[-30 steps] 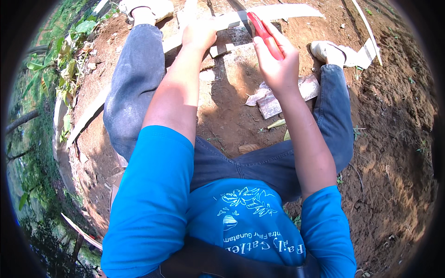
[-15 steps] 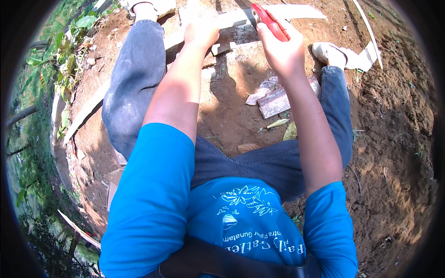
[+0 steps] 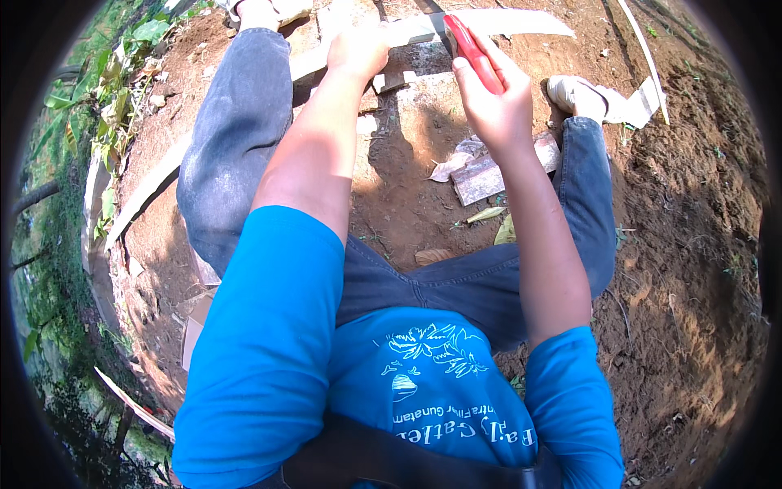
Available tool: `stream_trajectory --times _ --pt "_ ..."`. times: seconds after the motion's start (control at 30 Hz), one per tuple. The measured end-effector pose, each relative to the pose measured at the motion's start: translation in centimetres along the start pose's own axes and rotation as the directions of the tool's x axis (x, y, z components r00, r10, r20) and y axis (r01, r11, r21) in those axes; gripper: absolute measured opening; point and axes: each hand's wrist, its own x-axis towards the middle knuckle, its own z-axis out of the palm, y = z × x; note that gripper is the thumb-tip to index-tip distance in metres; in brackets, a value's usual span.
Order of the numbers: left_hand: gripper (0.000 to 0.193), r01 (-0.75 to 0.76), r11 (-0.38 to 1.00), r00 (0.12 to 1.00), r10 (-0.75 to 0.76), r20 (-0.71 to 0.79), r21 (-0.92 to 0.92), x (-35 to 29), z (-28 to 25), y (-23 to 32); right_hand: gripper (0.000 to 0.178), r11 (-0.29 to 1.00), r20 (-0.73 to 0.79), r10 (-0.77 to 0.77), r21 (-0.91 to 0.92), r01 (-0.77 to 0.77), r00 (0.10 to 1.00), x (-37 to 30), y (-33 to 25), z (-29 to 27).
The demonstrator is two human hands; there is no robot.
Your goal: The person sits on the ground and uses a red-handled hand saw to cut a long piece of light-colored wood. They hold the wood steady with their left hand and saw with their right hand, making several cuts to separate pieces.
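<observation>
A long pale strip of wood [image 3: 521, 22] lies crosswise at the top of the head view, between my feet. My left hand [image 3: 358, 50] is closed over it; bright glare washes out some of the fingers. In my right hand [image 3: 498, 110] is a red-handled tool [image 3: 472, 53], its handle tilted away and to the left across the strip. The tool's working end is mostly hidden or too dark to make out, so its kind is unclear. Below the strip, short wood pieces [image 3: 395, 81] rest on the ground.
A weathered block [image 3: 489, 178] lies between my legs, beside dry leaves [image 3: 456, 165]. Another pale strip section [image 3: 151, 191] shows left of my left leg. Green plants [image 3: 106, 147] edge the left side. A thin pale stick [image 3: 648, 57] lies beyond my right shoe [image 3: 580, 94].
My right hand has drawn the red-handled tool slightly toward me, and its handle stands a little steeper. My left hand has stayed nearly in place on the strip.
</observation>
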Motion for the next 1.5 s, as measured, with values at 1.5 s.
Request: stream_trajectory --times 1.5 --pt "0.024 -0.043 0.999 0.999 0.042 0.019 0.029 0.5 -0.3 -1.2 0.059 0.984 0.054 0.174 0.021 -0.176 0.983 -13.0 -3.4 -4.5"
